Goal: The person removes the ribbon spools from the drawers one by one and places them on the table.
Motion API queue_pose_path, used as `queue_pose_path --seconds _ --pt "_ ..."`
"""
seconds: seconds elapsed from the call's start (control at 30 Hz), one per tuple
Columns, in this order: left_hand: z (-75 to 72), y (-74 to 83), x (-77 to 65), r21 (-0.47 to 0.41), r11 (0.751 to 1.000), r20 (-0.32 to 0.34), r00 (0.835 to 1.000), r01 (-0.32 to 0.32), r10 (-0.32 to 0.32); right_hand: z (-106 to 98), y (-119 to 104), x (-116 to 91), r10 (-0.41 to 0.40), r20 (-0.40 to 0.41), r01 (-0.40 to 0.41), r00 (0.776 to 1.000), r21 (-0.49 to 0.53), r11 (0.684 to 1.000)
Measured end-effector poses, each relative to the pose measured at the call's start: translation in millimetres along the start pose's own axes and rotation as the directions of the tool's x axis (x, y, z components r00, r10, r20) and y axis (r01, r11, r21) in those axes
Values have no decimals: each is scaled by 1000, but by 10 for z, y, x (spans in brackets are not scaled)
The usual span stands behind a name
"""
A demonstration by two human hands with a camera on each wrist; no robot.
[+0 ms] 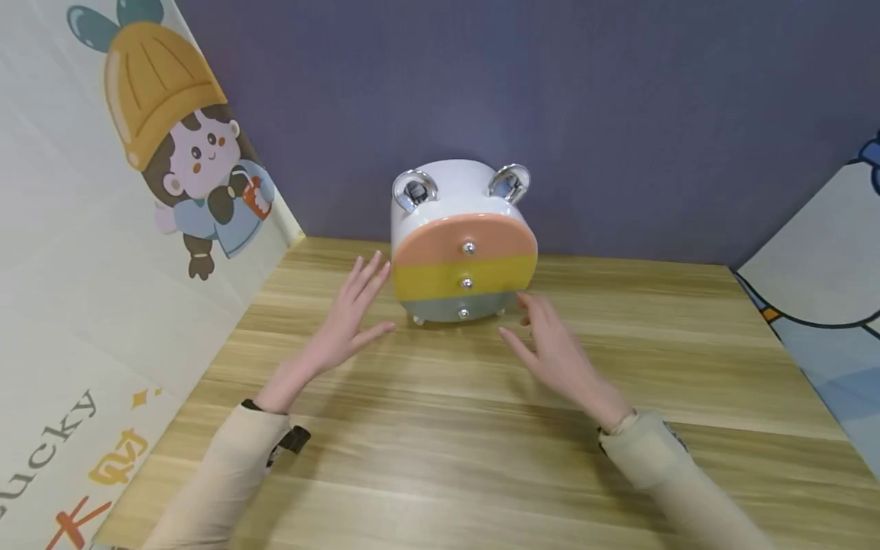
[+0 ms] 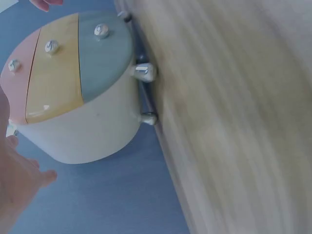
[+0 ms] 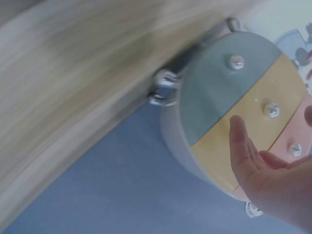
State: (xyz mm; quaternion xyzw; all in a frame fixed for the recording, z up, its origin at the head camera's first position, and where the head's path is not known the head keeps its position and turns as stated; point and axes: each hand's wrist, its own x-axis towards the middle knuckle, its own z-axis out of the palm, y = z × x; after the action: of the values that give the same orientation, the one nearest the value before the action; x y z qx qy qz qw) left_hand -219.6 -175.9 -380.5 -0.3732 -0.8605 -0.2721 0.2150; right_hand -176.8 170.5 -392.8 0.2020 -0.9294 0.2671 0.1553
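A small rounded drawer box (image 1: 464, 267) stands on short silver feet near the back of the table. Its white body carries two silver ears on top, and the front is banded pink, yellow and grey-blue, with one silver knob per band. My left hand (image 1: 348, 317) is spread at the box's left side, fingertips close to its edge. Off the lower right of the front is my right hand (image 1: 553, 344), thumb and fingers apart and holding nothing. In the left wrist view the box (image 2: 58, 63) shows its white side; in the right wrist view the right hand (image 3: 268, 180) overlaps the yellow band.
The wood-grain table (image 1: 440, 458) runs up to a dark blue-grey wall (image 1: 619, 114) right behind the box. A white panel with a cartoon figure (image 1: 199, 145) borders the left, and another printed panel (image 1: 825, 252) borders the right.
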Motion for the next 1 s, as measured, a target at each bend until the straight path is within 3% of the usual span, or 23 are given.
queue_pose_path --seconds 0.2,0.5,0.77,1.0 --pt "-20 -139 211 -75 996 14 998 57 -56 45 -138 201 10 -87 1 996 121 993" --pt "24 -371 416 -163 977 -15 990 136 -140 133 -332 459 107 -138 -61 985 306 950" --pt "67 -499 639 -299 927 -58 965 228 -256 202 -466 644 199 -217 -88 956 432 898" --pt "151 -587 844 -351 897 -53 951 269 -306 278 -527 769 230 -320 -59 919 465 883"
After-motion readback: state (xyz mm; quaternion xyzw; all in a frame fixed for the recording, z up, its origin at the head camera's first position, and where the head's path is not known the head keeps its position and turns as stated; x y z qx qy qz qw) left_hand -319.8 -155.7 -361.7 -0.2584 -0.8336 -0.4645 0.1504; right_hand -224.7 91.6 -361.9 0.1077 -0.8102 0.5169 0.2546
